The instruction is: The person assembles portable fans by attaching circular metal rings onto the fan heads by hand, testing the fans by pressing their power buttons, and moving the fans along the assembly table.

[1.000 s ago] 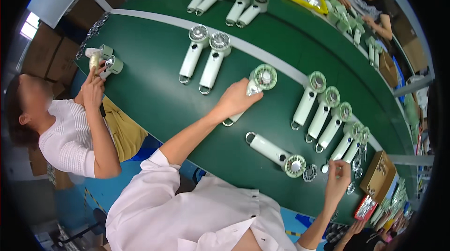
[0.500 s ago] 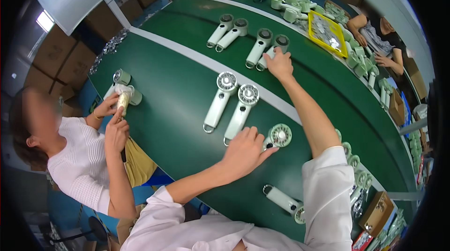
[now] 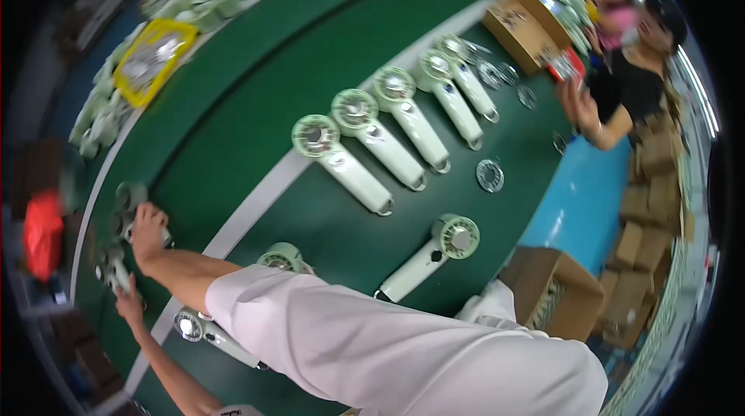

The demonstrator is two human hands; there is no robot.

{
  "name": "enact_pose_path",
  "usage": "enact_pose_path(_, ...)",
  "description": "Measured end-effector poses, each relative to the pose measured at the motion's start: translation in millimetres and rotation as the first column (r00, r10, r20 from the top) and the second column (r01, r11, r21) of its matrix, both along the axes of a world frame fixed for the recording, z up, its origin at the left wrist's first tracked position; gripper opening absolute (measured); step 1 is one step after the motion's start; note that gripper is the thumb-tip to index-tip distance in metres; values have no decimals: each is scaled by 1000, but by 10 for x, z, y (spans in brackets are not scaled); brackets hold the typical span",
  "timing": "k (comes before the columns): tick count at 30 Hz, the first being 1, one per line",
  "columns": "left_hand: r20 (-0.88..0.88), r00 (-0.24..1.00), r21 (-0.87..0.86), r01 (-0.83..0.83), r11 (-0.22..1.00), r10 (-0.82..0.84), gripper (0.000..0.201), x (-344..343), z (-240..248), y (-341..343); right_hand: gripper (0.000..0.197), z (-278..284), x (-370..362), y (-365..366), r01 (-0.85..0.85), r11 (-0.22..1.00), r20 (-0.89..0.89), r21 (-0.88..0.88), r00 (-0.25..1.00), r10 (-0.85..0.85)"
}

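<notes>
On the green strip past the pale rail, at the far left, my two hands are at grey-topped handheld fans. My right hand [image 3: 147, 234] is closed over the handle of a handheld fan [image 3: 130, 197]; another dark head lies tight beside it. Below, my left hand [image 3: 130, 301] grips the handle of a second handheld fan [image 3: 112, 265], partly blurred. Under my right sleeve, a silver-faced fan [image 3: 188, 326] lies with its handle partly covered. A pale green fan head [image 3: 283, 257] shows just above that sleeve.
Several pale green fans [image 3: 407, 117] lie in a row along the rail [image 3: 264, 199]. Near them are a single fan [image 3: 411, 270], a loose ring [image 3: 490, 175] and a cardboard box [image 3: 518, 36]. A yellow tray [image 3: 124, 88] stands far left; another person's hand [image 3: 586, 109] is at right.
The view has swung to the right. My left hand has moved from the near table across the rail onto a fan. My right hand stays at the fans there.
</notes>
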State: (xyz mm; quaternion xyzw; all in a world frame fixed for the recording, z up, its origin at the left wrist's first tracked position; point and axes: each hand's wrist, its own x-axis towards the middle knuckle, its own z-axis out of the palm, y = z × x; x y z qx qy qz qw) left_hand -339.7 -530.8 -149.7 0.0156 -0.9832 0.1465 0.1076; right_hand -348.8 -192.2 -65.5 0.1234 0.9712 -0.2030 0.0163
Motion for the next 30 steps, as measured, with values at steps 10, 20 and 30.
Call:
enact_pose_path(10,63,974,239,-227,944,218,73,113,339,553,71,49,89,1166,-524,805,-328,-278,839,433)
enact_pose_path(20,51,995,617,34,786,-83,55,1387,2149,2439,65,1128,2348,4619,-531,840,-282,-112,827,486)
enact_pose_path(30,-49,919,841,249,480,-392,51,2427,2776,4938,55,677,4550,6640,52,996,-25,-67,998,-54)
